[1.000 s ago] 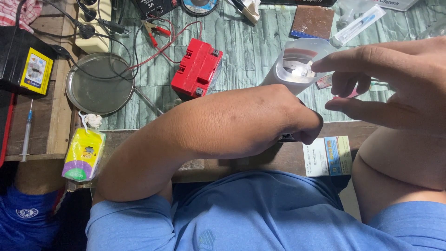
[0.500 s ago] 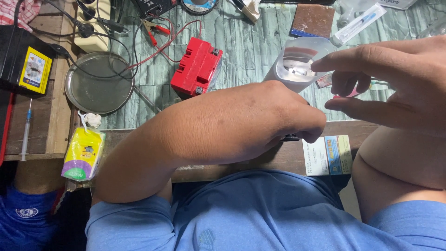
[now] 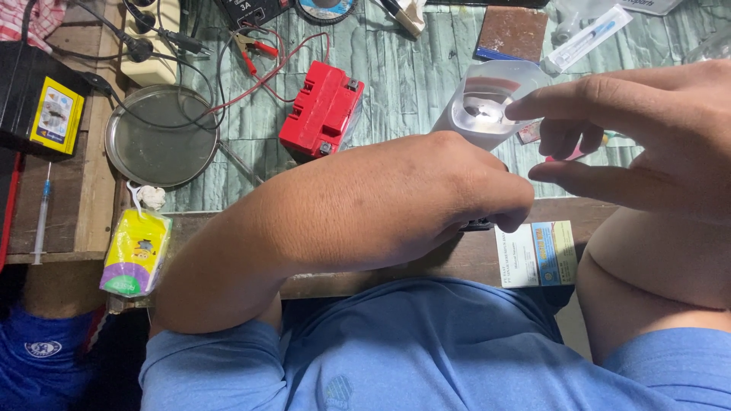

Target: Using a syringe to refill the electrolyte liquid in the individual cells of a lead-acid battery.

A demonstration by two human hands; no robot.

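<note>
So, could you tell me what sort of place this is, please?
Probably a small home repair bench: a red battery with clip leads, a power strip and a syringe lie on it.

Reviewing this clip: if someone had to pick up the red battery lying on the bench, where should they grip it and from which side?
Probably across the two long sides of the red battery, coming down from above. It lies as a flat block tilted on the green mat, its long flanks bare. Red clip leads crowd its far-left side, and the left hand sits just right of it, so a top-down grip seems clearest.
</note>
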